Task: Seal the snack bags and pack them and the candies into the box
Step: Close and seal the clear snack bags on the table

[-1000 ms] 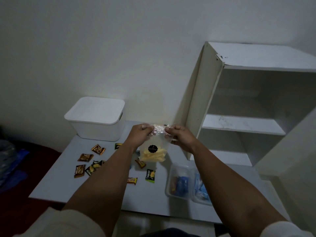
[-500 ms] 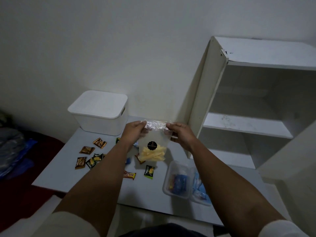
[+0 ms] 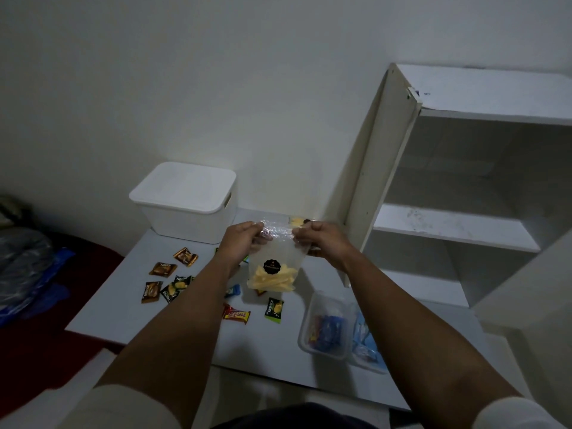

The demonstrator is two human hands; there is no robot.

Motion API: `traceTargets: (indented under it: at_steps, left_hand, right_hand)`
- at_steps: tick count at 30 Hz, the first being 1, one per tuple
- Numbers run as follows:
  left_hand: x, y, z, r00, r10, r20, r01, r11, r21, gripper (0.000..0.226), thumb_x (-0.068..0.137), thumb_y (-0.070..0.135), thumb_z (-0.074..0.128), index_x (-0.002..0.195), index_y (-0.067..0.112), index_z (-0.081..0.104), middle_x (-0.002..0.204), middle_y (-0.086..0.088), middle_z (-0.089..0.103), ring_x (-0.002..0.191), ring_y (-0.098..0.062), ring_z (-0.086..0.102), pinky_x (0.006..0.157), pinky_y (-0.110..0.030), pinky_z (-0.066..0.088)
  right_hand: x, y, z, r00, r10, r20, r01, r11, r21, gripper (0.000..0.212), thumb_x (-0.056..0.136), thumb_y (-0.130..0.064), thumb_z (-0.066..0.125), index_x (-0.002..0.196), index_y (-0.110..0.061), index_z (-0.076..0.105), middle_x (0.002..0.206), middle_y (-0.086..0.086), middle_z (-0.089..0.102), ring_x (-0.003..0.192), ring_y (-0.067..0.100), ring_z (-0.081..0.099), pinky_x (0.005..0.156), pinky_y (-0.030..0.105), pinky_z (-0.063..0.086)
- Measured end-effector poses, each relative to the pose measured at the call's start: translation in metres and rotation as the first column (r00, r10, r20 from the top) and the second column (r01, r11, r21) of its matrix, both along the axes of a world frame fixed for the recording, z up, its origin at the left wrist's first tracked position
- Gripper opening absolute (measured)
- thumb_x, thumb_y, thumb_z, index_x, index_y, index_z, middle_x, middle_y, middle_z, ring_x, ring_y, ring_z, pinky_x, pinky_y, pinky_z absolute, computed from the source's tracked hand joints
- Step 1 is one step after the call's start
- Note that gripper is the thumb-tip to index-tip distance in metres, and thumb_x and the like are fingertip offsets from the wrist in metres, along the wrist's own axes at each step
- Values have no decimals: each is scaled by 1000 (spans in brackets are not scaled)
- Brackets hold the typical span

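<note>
Nearest camera, at table (image 3: pixel 130 317) front right: two clear tubs (image 3: pixel 328 326) of blue-wrapped sweets, parked aside. Candies (image 3: pixel 236 314) scattered loose across table, likely awaiting packing. Above them, snack bag (image 3: pixel 274 267) hangs upright in mid-air so sticks settle at bottom, away from seal. Left hand (image 3: pixel 244 236) and right hand (image 3: pixel 318 239) each pinch top strip, probably to press it closed. Second bag (image 3: pixel 297 220) lies behind hands. Farthest: box (image 3: pixel 185 202) by wall, lid on.

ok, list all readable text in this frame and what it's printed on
"beng-beng": red candy bar wrapper on the table.
"NEXTAR": green wrapper, the brown wrappers and the dark yellow-printed ones.
Black round sticker on the clear snack bag: gold print, too small to read.
Blue packets in the clear containers: blurred, unreadable.
White box: no text.
</note>
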State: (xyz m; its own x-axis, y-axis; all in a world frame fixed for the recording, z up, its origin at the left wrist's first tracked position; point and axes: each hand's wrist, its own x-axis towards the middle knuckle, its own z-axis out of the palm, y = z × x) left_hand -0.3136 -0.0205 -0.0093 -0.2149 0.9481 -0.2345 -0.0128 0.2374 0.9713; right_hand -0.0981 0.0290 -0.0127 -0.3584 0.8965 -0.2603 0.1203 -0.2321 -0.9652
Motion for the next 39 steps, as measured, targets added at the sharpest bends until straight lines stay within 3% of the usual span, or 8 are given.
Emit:
traceTargets:
  at_steps: [7,12,16,20,26,29,33,39]
  left_hand:
    - [-1,-2,-1,995,-86,-53,87,996,14,26,92,24,73,103,1,72,92,-9,78,84,-18,73,82,-33,57]
    - [-6,-2,1,981,-142,-134,146,989,21,18,94,17,69,96,-1,69,84,-9,73,67,-8,67,68,-22,52]
    - [-10,0,0,981,-131,-141,136,990,23,23,95,18,66,99,-5,70,87,-12,73,65,-6,70,61,-18,53]
    - [-22,7,4,987,-129,-97,130,992,4,23,102,21,55,95,4,70,78,-6,77,73,-17,70,75,-31,53]
    - [-57,24,10,980,-180,-91,180,984,0,23,102,24,55,95,8,70,87,-9,77,78,-18,68,89,-37,54]
    - [-72,32,5,971,-218,-95,219,976,4,26,98,31,63,92,9,74,84,-5,77,73,-15,67,84,-35,54]
    - [-90,39,1,949,-273,-154,283,958,43,30,95,34,67,82,8,72,79,-3,68,75,-15,61,83,-36,54]
    - [-116,44,0,956,-273,-108,282,956,77,30,99,26,63,90,-2,71,78,-5,65,79,-17,59,83,-35,52]
  right_hand:
    - [-16,2,1,997,58,41,-59,998,16,25,88,-16,77,66,-23,66,70,-4,69,69,14,69,85,38,54]
    - [-24,-1,7,983,101,153,-110,992,54,10,87,-26,79,81,-21,72,84,3,76,79,17,73,77,34,53]
    - [-36,-1,5,987,91,130,-106,988,110,15,91,-17,75,78,-14,68,70,2,68,66,11,66,80,40,54]
    - [-46,1,6,993,-2,117,-12,992,124,13,88,-16,78,80,-9,71,68,2,69,61,12,65,83,47,57]
    - [-59,-3,10,993,-95,73,90,994,63,18,92,-17,73,76,-19,66,72,-5,70,70,10,68,57,20,48]
    - [-74,-5,9,992,-118,47,117,993,31,27,92,-14,73,68,-22,65,68,-8,67,70,10,64,59,18,52]
    - [-88,-7,7,985,-173,23,173,985,-4,21,86,-23,80,67,-26,73,74,-8,70,76,13,68,84,36,57]
    - [-113,-20,5,964,-262,-50,263,965,14,34,90,-16,75,60,-24,60,72,-4,66,70,12,62,79,32,52]
